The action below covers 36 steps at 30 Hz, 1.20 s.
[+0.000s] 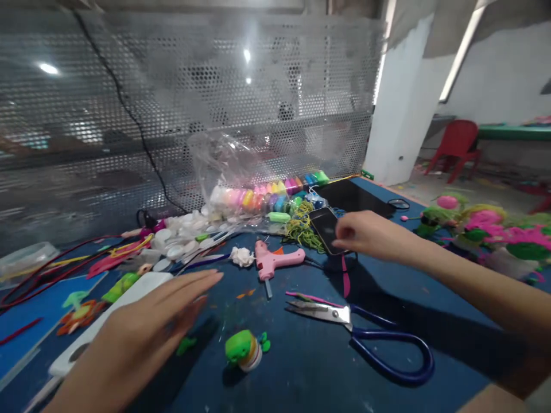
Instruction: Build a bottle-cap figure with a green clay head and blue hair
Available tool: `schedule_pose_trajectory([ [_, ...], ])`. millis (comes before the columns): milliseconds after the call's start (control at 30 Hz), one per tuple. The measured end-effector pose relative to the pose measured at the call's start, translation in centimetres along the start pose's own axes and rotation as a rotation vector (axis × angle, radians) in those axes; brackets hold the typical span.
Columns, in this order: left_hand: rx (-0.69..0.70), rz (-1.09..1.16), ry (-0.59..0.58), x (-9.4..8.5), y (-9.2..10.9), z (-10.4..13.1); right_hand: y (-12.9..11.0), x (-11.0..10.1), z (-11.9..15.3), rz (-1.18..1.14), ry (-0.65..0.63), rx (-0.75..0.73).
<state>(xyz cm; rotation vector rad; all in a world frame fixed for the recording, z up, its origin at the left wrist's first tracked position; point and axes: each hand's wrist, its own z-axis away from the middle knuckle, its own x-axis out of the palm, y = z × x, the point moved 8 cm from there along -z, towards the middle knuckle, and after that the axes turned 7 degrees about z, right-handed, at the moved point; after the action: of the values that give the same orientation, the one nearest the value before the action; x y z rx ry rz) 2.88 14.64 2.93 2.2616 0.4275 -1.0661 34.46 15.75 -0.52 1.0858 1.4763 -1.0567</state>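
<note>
**Hands Part Over a Crowded Blue Craft Table**

A person's left hand [142, 327] hangs palm down over the table [301, 367], fingers stretched out and close together with nothing seen in them, its wrist cut off by the lower edge. It masks part of a white bar [138, 287]; a small green lump [186, 345] beside it is too blurred to name.

The right hand [365, 232] curls at the phone [322, 226], covering one corner. Its fingertips are tucked from sight, so whether they touch the phone or pinch anything cannot be told. A pink strip [346, 281] shows just below, its upper end lost near the hand.

Between the two sits a pink glue gun [275, 259], glue stick jutting from its nozzle, near a white ruffled piece [242, 256]. In front, a small green figure [241, 347] stands tilted, its details hard to read, with blue-handled scissors [344, 315] to its right, blades almost closed. Behind, glare on a clear bag [258, 198] veils rows of colored clay. Pink and green flowers [495, 229] at far right are blurred and cropped.
</note>
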Motion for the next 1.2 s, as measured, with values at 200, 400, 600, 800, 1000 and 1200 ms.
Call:
schedule_pose_trajectory([
  [200, 0.205, -0.080, -0.189, 5.4, 3.6, -8.5, 1.3, 1.1, -9.4, 0.071, 0.111, -0.033],
  [400, -0.041, 0.167, -0.237, 10.1, 3.0, -13.8, 1.0, 2.8, -11.9, 0.064, 0.125, -0.119],
  [600, -0.081, 0.193, -0.226, 13.9, 0.1, -18.4, 2.1, -0.1, -10.7, -0.112, 0.386, -0.098],
  [800, 0.030, 0.318, -0.342, 17.2, 1.2, -23.9, 4.5, -5.0, -9.4, -0.391, 0.711, -0.032],
  [1000, 0.138, 0.368, -0.396, 17.4, 1.8, -23.3, 7.9, -5.6, -8.1, -1.577, 0.777, 0.011],
  [1200, 0.178, 0.377, -0.319, 14.8, 0.9, -22.6, 6.5, -4.3, -5.8, -2.033, 0.652, 0.125],
])
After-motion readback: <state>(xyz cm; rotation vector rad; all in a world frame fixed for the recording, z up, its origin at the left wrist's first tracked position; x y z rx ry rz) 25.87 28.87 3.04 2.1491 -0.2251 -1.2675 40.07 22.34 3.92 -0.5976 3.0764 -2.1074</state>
